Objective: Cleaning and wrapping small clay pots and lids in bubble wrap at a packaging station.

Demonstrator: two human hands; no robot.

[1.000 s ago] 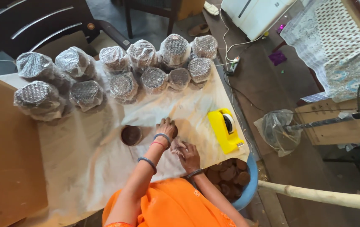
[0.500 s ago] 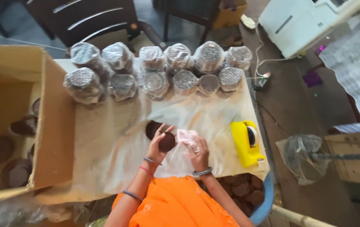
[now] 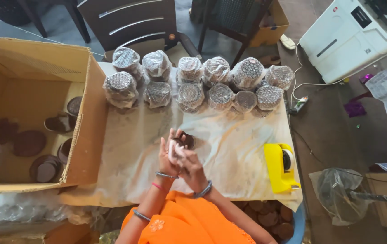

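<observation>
My left hand (image 3: 167, 152) and my right hand (image 3: 189, 163) meet above the middle of the covered table (image 3: 229, 149). Together they hold a small stack of dark brown discs (image 3: 185, 141) with a piece of clear plastic wrap (image 3: 172, 149) between the palms. The discs are partly hidden by my fingers. Bangles circle both wrists and orange sleeves show below. Along the far side of the table stand several wrapped stacks of discs (image 3: 216, 86) in shiny plastic.
A large open cardboard box (image 3: 82, 122) with loose brown discs inside sits at the left. A yellow tape dispenser (image 3: 280, 168) lies at the table's right edge. A blue tub of discs (image 3: 275, 219) is under the near right corner. Chairs stand beyond the table.
The view has shifted left and the cardboard box has come into sight. My hands have lifted the discs off the table and closed together around them with the wrap.
</observation>
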